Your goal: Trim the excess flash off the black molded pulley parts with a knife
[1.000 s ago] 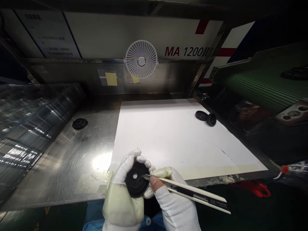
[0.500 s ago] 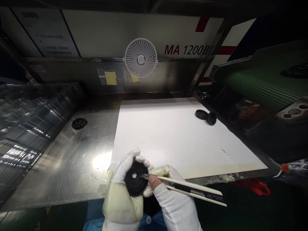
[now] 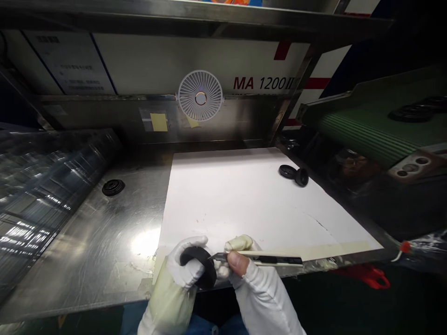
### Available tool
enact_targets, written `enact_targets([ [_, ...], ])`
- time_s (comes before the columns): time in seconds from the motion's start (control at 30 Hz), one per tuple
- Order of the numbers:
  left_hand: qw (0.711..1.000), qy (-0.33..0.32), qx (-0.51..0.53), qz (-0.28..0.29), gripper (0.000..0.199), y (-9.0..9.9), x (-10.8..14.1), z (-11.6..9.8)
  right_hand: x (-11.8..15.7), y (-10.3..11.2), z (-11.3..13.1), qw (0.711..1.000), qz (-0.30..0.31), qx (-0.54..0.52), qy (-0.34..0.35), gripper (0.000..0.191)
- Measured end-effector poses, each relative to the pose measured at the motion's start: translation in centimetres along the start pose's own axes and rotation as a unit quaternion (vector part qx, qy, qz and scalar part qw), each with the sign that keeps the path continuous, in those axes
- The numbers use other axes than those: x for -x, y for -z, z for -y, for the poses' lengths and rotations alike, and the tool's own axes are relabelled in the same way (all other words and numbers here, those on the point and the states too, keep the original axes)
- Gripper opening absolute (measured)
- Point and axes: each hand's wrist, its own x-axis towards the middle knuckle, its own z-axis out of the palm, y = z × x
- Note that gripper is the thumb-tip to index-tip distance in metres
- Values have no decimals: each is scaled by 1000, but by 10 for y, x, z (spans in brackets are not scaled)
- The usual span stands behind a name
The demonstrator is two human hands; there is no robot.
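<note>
My left hand [image 3: 178, 265], in a white glove with a pale yellowish cover at the wrist, grips a black round disc [image 3: 207, 274] near the table's front edge. Its thumb lies across the disc, which is tilted and shows its rim. In my right hand [image 3: 252, 275], also gloved but with a bare thumb, is a white and black utility knife [image 3: 279, 259]. The knife's blade points left and its tip meets or nearly meets the disc's rim; exact contact cannot be made out. Fingers of my right hand partly hide behind the knife.
A white sheet [image 3: 223, 190] covers much of the metal table [image 3: 139, 209]. Two black round parts [image 3: 287, 171] lie at its right, another [image 3: 113, 187] on the left. Clear plastic trays [image 3: 42, 195] stand far left, a fan [image 3: 200, 96] behind, a green conveyor [image 3: 370, 125] right.
The disc has turned from facing me to a tilted, more edge-on position, with my left thumb now across it. The blade has gone from near the centre hole to the rim. My view has shifted slightly.
</note>
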Motion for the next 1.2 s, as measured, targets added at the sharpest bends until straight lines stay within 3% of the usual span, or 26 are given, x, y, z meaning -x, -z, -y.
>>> enact_targets([
  [0.1, 999, -22, -5, -26, 31, 5, -3, 4, 5, -1, -1, 1000, -7, -5, 16, 40],
  [0.47, 992, -95, -82, -7, 24, -2, -2, 5, 16, -7, -1, 998, -27, 51, 34, 31],
  [0.73, 986, -116, -114, -34, 21, 4, -4, 8, 16, -3, 0, 999, 21, 41, 5, 28],
  [1.03, 976, -76, -196, 47, 11, 4, 2, -2, 15, -1, 29, 995, 94, 21, 0, 22],
  [1.2, 959, -34, -233, 156, 17, 13, -5, 3, 9, -1, 35, 989, 144, 32, -10, 19],
])
